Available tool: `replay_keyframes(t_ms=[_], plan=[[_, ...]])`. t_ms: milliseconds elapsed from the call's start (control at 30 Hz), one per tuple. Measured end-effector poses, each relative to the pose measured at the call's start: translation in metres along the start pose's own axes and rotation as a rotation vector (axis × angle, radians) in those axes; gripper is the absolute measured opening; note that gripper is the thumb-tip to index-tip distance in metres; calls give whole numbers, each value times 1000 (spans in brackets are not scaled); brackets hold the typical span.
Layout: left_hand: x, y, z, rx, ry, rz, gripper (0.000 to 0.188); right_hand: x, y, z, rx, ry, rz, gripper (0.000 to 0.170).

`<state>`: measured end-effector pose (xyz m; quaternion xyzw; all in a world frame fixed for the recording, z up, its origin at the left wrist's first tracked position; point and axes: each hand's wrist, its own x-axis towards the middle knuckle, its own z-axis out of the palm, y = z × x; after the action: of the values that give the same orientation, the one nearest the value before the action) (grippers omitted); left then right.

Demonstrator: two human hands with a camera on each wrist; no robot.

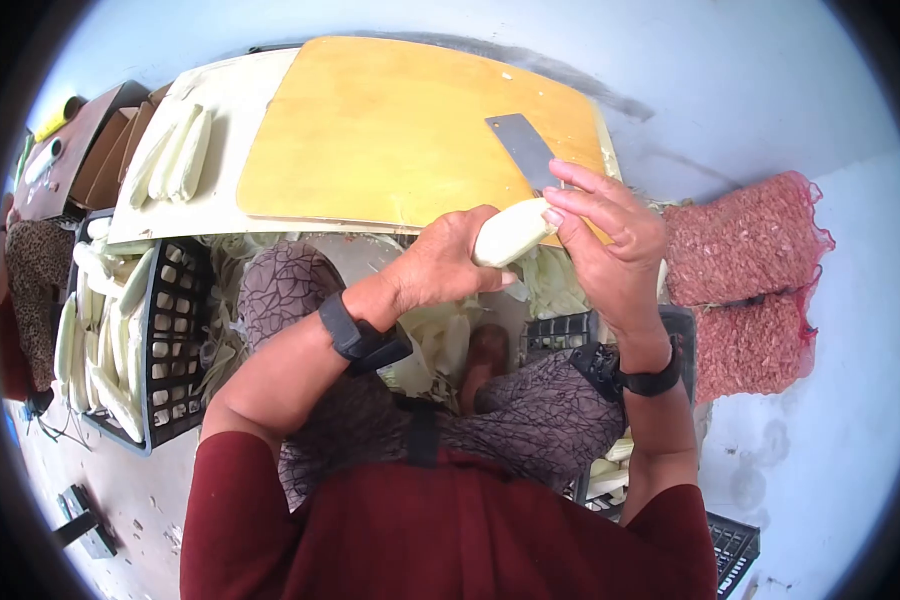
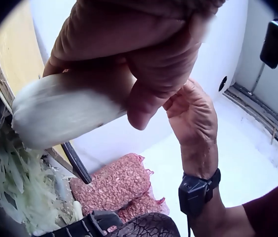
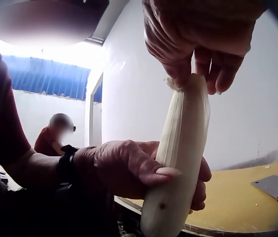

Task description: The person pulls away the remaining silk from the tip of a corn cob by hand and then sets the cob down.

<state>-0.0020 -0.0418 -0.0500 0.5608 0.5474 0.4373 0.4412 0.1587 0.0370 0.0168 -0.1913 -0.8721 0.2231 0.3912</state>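
Note:
A pale ear of corn in its thin inner husk [image 1: 510,236] is held up over the lap, close to the board's front edge. My left hand [image 1: 440,258] grips it round the middle, thumb along one side. At its other end my right hand [image 1: 618,235] pinches the husk tip between thumb and fingers. In the right wrist view the corn ear [image 3: 176,143] stands nearly upright with a small dark spot low down. Behind the right fingers, a cleaver [image 1: 522,148] lies on the yellow board [image 1: 400,130], its handle mostly hidden.
Several pale ears [image 1: 192,155] lie at the table's left. A black crate [image 1: 148,400] of more ears stands left of my legs. Husk scraps [image 2: 16,182] lie below the board. Red mesh bags [image 1: 740,235] are stacked at right. Another person [image 3: 50,140] is in the background.

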Motion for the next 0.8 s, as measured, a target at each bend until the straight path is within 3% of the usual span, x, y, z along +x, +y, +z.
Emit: replay_keyframes(t_ms=[200,267,367,433,567,633,733,800], plan=[[5,1,8,-216,-128,55,56,17,-31,-26,-95,-10,-62,9],[5,5,8,-277,-77,84,45,29,-48,-38,-87,-24,-51,7],[5,5,6,-367,-89,55,47,44,-77,-52,-7,-21,-85,1],[4,8,2,-375,-94,44,48,48,-98,-46,262,155,61,13],[-1,6,-4,-392,-121,89,57,42,-96,-34,353,95,-33,19],[-3,5,-4,-441,-109,105,56,37,-87,-30,234,-165,48,12],[-8,5,-7,-429,-79,124,55,27,-67,-9,295,-13,162,6],[-10,4,-8,-363,-55,129,55,22,-51,-5,232,3,83,7]])
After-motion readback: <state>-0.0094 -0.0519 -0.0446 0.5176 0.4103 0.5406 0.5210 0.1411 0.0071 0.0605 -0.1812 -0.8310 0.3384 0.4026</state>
